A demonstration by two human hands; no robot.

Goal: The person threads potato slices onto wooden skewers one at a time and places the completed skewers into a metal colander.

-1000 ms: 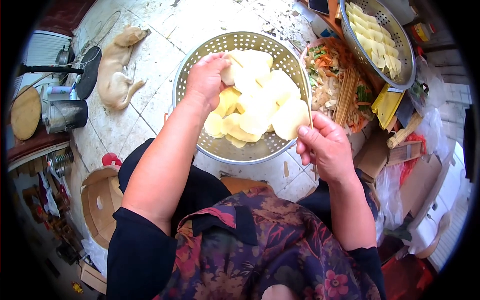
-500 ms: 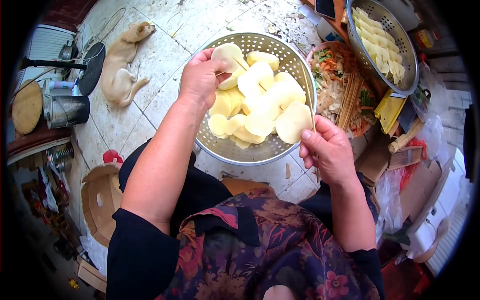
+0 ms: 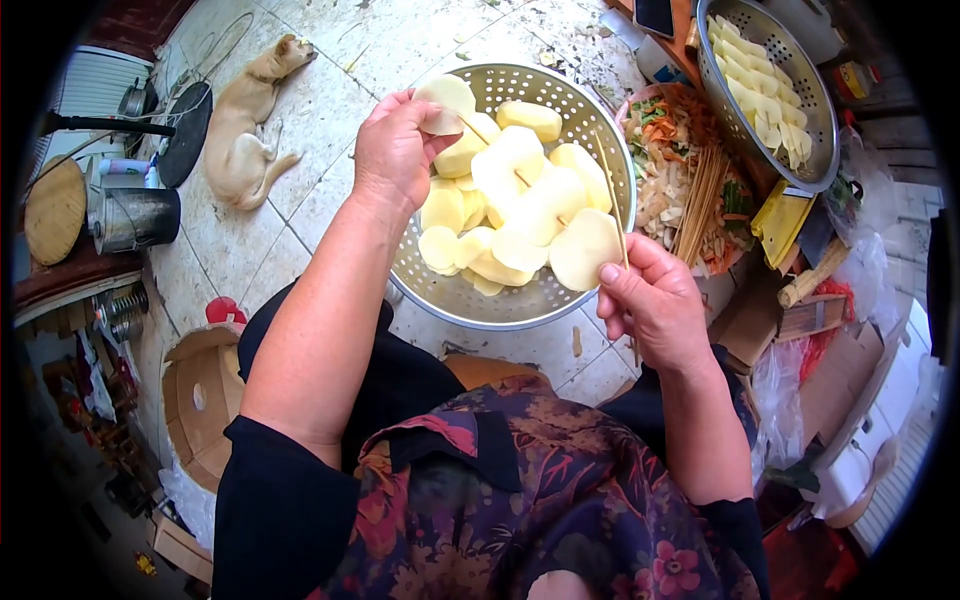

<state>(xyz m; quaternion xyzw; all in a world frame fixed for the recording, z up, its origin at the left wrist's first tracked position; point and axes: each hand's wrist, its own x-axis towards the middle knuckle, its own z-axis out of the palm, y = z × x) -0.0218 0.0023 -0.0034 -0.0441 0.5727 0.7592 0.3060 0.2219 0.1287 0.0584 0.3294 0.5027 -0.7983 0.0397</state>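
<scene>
Thin round potato slices (image 3: pixel 540 205) hang spread along a wooden skewer between my two hands, over a perforated metal colander (image 3: pixel 510 318). My left hand (image 3: pixel 395 145) pinches the slice (image 3: pixel 447 95) at the skewer's upper left end. Near the lower right end, beside a wide slice (image 3: pixel 585 250), my right hand (image 3: pixel 650 300) is closed on another thin stick (image 3: pixel 612 190), which points upward. Whole peeled potatoes (image 3: pixel 528 121) and loose slices (image 3: pixel 440 248) lie in the colander beneath.
A second colander (image 3: pixel 825 165) with skewered slices stands at the upper right. Next to it, vegetable scraps (image 3: pixel 660 150) lie under a bundle of skewers (image 3: pixel 703 195). A dog (image 3: pixel 245 130) lies on the tiles at the left. An open cardboard box (image 3: pixel 185 400) is by my left leg.
My left hand has shifted slightly up and to the left with the end slice, which is now tilted differently. My right hand has barely moved.
</scene>
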